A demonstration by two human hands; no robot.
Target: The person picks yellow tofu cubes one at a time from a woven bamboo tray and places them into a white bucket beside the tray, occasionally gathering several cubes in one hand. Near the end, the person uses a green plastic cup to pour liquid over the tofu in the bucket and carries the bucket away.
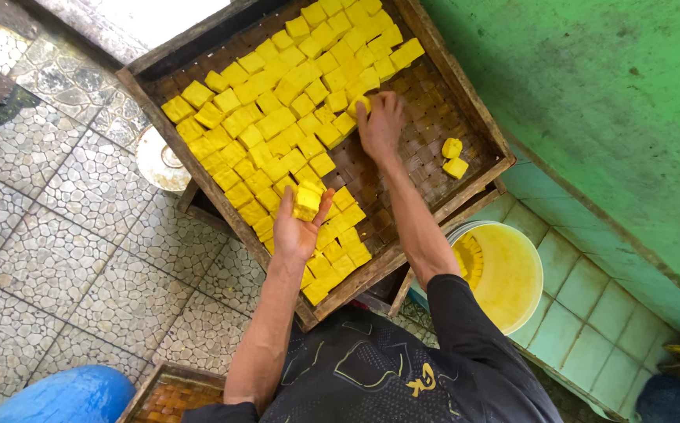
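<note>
Tofu cubes (pixel 277 117), bright yellow, squarish, packed on woven wooden tray (pixel 465 86): left hand (pixel 297 227) cups a small stack in half-curled fingers, right hand (pixel 380 125) fingertips pinch one cube.

the wooden tray (pixel 465 86) runs off the top edge, so its far corner and some yellow cubes (pixel 277 117) there are cut off. the right hand (pixel 380 125) covers the cubes beneath its fingers. a second tray (pixel 169 392) at the bottom edge shows only one corner. the yellow bucket (pixel 512 274) is partly hidden under the tray's near right corner.
</note>
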